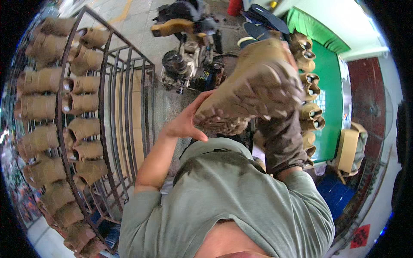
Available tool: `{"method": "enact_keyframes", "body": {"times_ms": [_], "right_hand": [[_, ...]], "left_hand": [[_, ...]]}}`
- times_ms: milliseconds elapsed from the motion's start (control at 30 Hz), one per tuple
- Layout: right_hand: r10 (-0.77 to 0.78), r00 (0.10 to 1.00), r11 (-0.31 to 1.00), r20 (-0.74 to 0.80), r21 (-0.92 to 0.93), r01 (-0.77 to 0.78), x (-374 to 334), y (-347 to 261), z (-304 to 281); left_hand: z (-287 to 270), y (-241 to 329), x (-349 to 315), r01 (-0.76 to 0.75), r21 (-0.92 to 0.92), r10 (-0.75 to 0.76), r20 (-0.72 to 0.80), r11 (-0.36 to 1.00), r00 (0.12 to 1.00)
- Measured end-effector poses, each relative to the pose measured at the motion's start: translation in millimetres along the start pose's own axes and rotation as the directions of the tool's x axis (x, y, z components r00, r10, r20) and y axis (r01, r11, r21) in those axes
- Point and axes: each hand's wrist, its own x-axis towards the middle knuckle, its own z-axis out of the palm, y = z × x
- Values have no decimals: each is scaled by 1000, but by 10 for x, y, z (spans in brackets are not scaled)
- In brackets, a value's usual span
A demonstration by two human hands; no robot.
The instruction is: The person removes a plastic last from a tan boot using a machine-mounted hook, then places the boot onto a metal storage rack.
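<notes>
A tan boot (251,81) is held up in front of my chest, its chunky lugged sole turned toward me and slightly blurred. My left hand (185,122) curves around the lower left end of the boot, thumb below and fingers reaching behind it. On the other side, my right arm in a dark brown sleeve cover (282,137) rises behind the boot. Only a narrow strip of what looks like my right hand (292,58) shows along the boot's far right edge; its fingers are hidden.
A dark metal rack (103,77) with several tan boots stands on the left. Beyond the boot is a machine (180,62) on the floor. On the right, more tan boots line a green-topped table (329,99), with dark soles (266,19) at its far end and a cardboard box (347,150) beside it.
</notes>
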Motion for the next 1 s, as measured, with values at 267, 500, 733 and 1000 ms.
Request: {"method": "enact_keyframes", "body": {"times_ms": [267, 500, 733, 1000], "right_hand": [[-85, 991, 876, -103, -482, 25, 642, 1304, 64], [-453, 891, 39, 26, -998, 49, 1559, 1366, -104], [-522, 836, -526, 170, -836, -159, 1849, 1510, 353], [-452, 564, -705, 691, -664, 249, 2697, 1381, -52]], "left_hand": [[-328, -392, -934, 124, 415, 138, -546, 901, 826], [-674, -407, -619, 277, 329, 18, -673, 903, 740], [-870, -298, -529, 246, 291, 14, -671, 924, 741], [-1116, 383, -146, 271, -73, -259, -602, 960, 755]]}}
